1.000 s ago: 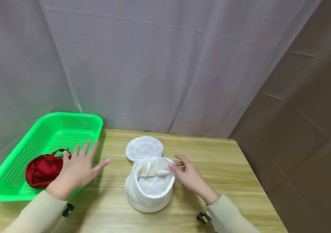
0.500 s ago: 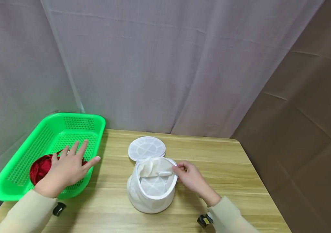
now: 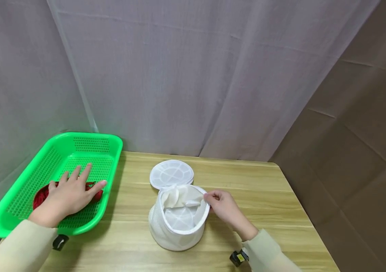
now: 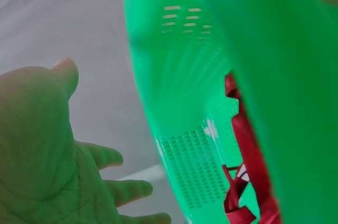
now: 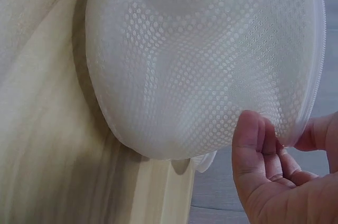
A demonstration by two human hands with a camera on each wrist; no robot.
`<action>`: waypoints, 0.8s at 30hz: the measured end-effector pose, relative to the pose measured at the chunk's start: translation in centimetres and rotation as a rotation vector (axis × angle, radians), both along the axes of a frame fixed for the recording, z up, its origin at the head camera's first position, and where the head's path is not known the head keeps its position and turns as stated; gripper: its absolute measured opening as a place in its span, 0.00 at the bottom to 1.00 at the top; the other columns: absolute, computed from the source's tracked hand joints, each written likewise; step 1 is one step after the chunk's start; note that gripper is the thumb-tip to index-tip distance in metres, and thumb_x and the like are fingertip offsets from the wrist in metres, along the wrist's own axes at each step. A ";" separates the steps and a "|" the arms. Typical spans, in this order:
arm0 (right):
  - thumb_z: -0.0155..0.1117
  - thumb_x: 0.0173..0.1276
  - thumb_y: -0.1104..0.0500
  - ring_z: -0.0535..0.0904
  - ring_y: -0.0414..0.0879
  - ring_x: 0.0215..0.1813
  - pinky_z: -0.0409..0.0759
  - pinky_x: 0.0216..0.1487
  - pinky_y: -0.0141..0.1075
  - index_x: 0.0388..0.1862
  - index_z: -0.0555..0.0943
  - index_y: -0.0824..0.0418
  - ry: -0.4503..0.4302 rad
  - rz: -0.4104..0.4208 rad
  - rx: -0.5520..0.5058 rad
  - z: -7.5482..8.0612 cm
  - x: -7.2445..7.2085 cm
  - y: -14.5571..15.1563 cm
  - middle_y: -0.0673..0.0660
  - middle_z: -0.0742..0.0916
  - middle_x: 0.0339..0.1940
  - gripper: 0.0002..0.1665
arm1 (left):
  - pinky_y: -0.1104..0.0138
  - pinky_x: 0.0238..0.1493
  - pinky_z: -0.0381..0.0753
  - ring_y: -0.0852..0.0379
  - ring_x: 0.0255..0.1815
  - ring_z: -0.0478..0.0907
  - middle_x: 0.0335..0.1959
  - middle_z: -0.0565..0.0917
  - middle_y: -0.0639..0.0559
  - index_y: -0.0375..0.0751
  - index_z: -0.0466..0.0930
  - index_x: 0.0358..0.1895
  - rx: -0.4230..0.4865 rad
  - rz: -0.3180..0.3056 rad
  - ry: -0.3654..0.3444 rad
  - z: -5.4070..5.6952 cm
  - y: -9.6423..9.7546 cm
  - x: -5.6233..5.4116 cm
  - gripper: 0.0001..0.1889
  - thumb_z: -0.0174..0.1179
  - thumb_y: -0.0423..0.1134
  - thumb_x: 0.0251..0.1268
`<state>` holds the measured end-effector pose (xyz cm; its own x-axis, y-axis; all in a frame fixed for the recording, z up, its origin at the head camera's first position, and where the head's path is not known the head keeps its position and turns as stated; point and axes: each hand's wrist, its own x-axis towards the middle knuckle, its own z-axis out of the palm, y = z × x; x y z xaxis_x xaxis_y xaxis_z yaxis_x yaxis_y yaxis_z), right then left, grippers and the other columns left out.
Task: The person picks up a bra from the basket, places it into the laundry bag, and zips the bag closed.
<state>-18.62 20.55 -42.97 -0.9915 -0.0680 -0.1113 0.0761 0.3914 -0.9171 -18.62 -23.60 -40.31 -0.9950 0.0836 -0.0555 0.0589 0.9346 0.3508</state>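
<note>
A red satin bra (image 3: 40,196) with thin straps lies folded in the green plastic basket (image 3: 87,135). My left hand (image 3: 68,195) hovers over it, fingers spread, covering much of it in the head view. In the left wrist view, that palm stays apart from the red cloth, with nothing held. At centre, a round white mesh laundry bag (image 3: 179,238) stands upright with its zipped lid (image 3: 171,173) flipped back. My right hand (image 3: 226,207) pinches the bag's rim on the right side, thumb and fingers at the zipper edge. Inside, a loose cream fabric liner with a white disc shows.
Wood-grained table (image 3: 257,189) under everything, its right edge slanting toward me. Grey cloth (image 3: 165,83) hangs behind, and a brown cloth wall (image 3: 359,151) stands on the right. The basket's long side faces the laundry bag.
My left hand has moved left and down over the bra, covering more of it. My right hand, first touching the bag's rim, now pinches it and the rim has shifted slightly right.
</note>
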 end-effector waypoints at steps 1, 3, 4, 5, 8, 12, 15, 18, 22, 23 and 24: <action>0.56 0.72 0.59 0.83 0.48 0.35 0.83 0.36 0.39 0.46 0.81 0.72 -0.001 -0.006 0.003 -0.1 0.0 0.0 0.59 0.86 0.35 0.16 | 0.24 0.52 0.39 0.13 0.64 0.41 0.72 0.47 0.23 0.40 0.37 0.77 0.002 0.003 -0.010 0.0 -0.1 0.0 0.52 0.35 0.76 0.63; 0.56 0.72 0.59 0.83 0.47 0.34 0.83 0.36 0.40 0.46 0.81 0.71 -0.011 -0.019 0.004 -0.3 0.1 0.0 0.58 0.86 0.35 0.15 | 0.24 0.52 0.38 0.13 0.63 0.41 0.72 0.47 0.23 0.38 0.38 0.77 0.006 0.007 -0.026 0.0 -0.3 0.0 0.52 0.35 0.76 0.63; 0.56 0.72 0.59 0.83 0.47 0.34 0.83 0.37 0.41 0.45 0.82 0.71 -0.011 -0.023 0.003 -0.4 0.2 0.0 0.58 0.86 0.34 0.15 | 0.23 0.52 0.38 0.13 0.63 0.41 0.71 0.47 0.22 0.38 0.38 0.77 0.008 0.009 -0.033 0.0 -0.4 0.0 0.53 0.35 0.76 0.63; 0.56 0.72 0.59 0.83 0.47 0.34 0.83 0.37 0.42 0.45 0.82 0.71 -0.012 -0.029 -0.001 -0.5 0.2 0.0 0.58 0.87 0.34 0.15 | 0.23 0.52 0.38 0.13 0.63 0.41 0.71 0.47 0.22 0.37 0.38 0.77 0.008 0.010 -0.039 0.0 -0.5 0.0 0.53 0.35 0.76 0.62; 0.57 0.72 0.60 0.83 0.48 0.33 0.83 0.37 0.44 0.44 0.82 0.71 -0.008 -0.036 -0.019 -0.7 0.5 0.0 0.59 0.87 0.33 0.14 | 0.23 0.52 0.37 0.13 0.64 0.40 0.71 0.46 0.22 0.35 0.40 0.76 0.006 0.013 -0.059 -0.2 -0.6 0.0 0.54 0.35 0.77 0.61; 0.57 0.72 0.60 0.83 0.48 0.34 0.83 0.37 0.41 0.44 0.82 0.71 -0.006 -0.045 -0.032 -0.8 0.8 0.1 0.59 0.86 0.34 0.14 | 0.24 0.53 0.37 0.13 0.63 0.41 0.71 0.46 0.21 0.34 0.41 0.76 0.006 0.016 -0.082 -0.4 -0.9 0.3 0.55 0.35 0.77 0.61; 0.57 0.72 0.60 0.83 0.48 0.35 0.83 0.37 0.39 0.44 0.82 0.70 -0.010 -0.048 -0.037 -0.9 0.9 0.1 0.59 0.86 0.34 0.14 | 0.24 0.53 0.38 0.13 0.63 0.41 0.70 0.47 0.21 0.34 0.42 0.76 0.011 0.018 -0.095 -0.6 -1.0 0.5 0.55 0.35 0.77 0.61; 0.57 0.72 0.60 0.83 0.48 0.36 0.83 0.38 0.38 0.44 0.81 0.70 -0.016 -0.040 -0.046 -0.9 0.6 0.2 0.59 0.86 0.35 0.14 | 0.24 0.53 0.39 0.13 0.63 0.42 0.70 0.48 0.20 0.33 0.44 0.76 0.010 0.016 -0.106 -0.7 -1.2 0.3 0.55 0.36 0.77 0.61; 0.57 0.72 0.60 0.83 0.48 0.36 0.83 0.38 0.38 0.44 0.81 0.70 -0.015 -0.046 -0.055 -0.9 0.4 0.1 0.59 0.86 0.35 0.13 | 0.24 0.53 0.41 0.12 0.62 0.44 0.69 0.48 0.19 0.31 0.45 0.75 0.003 0.015 -0.121 -0.9 -1.3 0.0 0.56 0.36 0.78 0.60; 0.57 0.72 0.60 0.83 0.48 0.36 0.83 0.38 0.38 0.44 0.82 0.70 -0.013 -0.051 -0.062 -0.9 0.4 0.1 0.59 0.87 0.35 0.13 | 0.24 0.52 0.42 0.12 0.61 0.44 0.69 0.48 0.19 0.31 0.45 0.75 0.002 0.017 -0.123 -0.9 -1.4 0.0 0.56 0.36 0.78 0.60; 0.57 0.72 0.60 0.83 0.48 0.36 0.83 0.38 0.38 0.44 0.82 0.69 -0.014 -0.049 -0.063 -0.9 0.4 0.1 0.59 0.87 0.35 0.13 | 0.24 0.52 0.42 0.12 0.61 0.44 0.69 0.48 0.19 0.31 0.46 0.75 -0.001 0.018 -0.126 -0.9 -1.5 -0.1 0.56 0.36 0.78 0.60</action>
